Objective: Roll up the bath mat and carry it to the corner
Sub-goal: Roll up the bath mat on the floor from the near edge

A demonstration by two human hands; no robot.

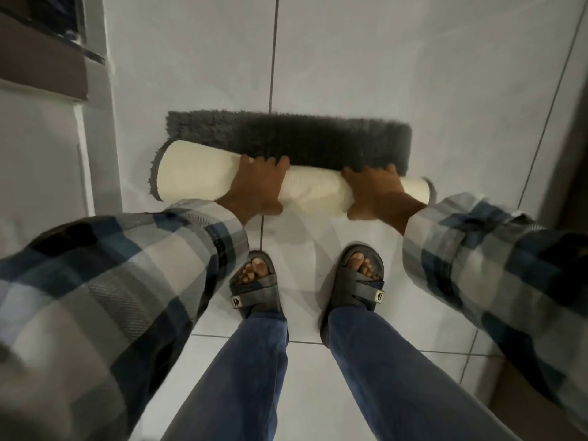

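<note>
A bath mat (197, 176) lies on the white tiled floor in front of my feet, with dark grey shaggy pile on top and a cream backing. Its near part is wound into a cream roll. A strip of grey pile still lies flat beyond the roll. My left hand (259, 186) grips the roll near its middle, fingers curled over the far side. My right hand (374, 190) grips the roll towards its right end in the same way. The roll's left end is thicker than its right end.
My two feet in dark sandals (256, 284) stand just behind the roll. A grey door frame (101, 100) and a dark step run along the left. A dark wall edge (572, 148) borders the right side. White floor tiles (350, 58) stretch beyond the mat.
</note>
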